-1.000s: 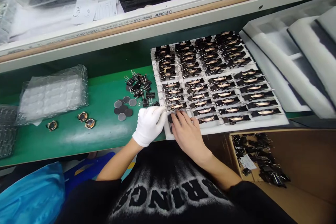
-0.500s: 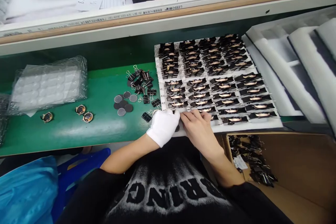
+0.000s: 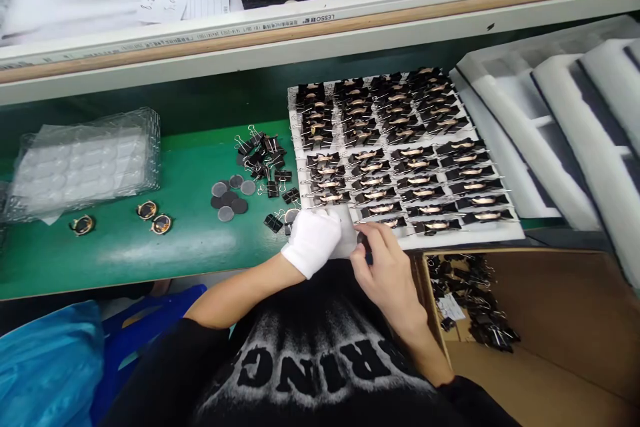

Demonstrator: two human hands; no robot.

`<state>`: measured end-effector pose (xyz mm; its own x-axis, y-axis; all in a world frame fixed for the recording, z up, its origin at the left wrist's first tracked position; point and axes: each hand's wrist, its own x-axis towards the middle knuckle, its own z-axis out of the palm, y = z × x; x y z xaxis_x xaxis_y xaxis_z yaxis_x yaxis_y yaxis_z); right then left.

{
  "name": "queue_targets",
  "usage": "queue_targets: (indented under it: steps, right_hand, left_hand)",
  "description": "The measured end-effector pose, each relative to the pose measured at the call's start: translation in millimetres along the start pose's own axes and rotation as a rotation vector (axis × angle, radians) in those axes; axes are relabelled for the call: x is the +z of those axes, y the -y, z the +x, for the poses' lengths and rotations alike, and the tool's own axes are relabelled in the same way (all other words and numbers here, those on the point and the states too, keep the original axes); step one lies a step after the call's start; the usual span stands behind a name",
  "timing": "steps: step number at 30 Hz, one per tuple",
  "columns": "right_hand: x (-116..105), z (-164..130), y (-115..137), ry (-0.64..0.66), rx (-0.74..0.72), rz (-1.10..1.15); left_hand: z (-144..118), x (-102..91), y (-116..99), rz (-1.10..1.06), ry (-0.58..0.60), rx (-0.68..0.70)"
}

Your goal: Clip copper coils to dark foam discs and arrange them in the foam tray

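Note:
My left hand, in a white glove, is closed at the near left corner of the white foam tray; whatever its fingers hold is hidden. My bare right hand is just right of it, thumb and forefinger around a small dark disc, partly covered by the fingers. Rows of black binder clips clamped on gold-rimmed round pieces fill much of the tray. By my left hand lie a loose binder clip and a round piece partly hidden by the glove.
Loose binder clips, grey and black discs and several gold-rimmed pieces lie on the green table. Clear plastic trays are stacked left. White foam trays lean right. A cardboard box holds more clips below. A shelf edge crosses behind.
My right hand has moved slightly right and down, away from my left hand, with a dark disc at its fingertips. The left hand stays almost in place. The view has shifted slightly.

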<state>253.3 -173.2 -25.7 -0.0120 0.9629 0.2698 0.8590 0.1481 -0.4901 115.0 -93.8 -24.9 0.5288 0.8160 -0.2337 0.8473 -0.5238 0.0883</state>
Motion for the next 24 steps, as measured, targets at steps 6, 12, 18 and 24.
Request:
queue_targets:
  steps: [6, 12, 18, 24]
  right_hand:
    - [12, -3, 9, 0.296, 0.104, -0.284]
    - [11, 2, 17, 0.477, 0.195, -0.271]
    - [8, 7, 14, 0.533, 0.144, -0.289]
    - [17, 3, 4, 0.422, 0.033, -0.324]
  left_hand:
    - [-2, 3.1, 5, 0.067, -0.011, 0.177]
    - [-3, 12.5, 4, 0.110, -0.048, 0.196]
    - [6, 15.5, 3, 0.056, -0.055, 0.195]
    - [3, 12.7, 8, 0.014, -0.113, 0.202]
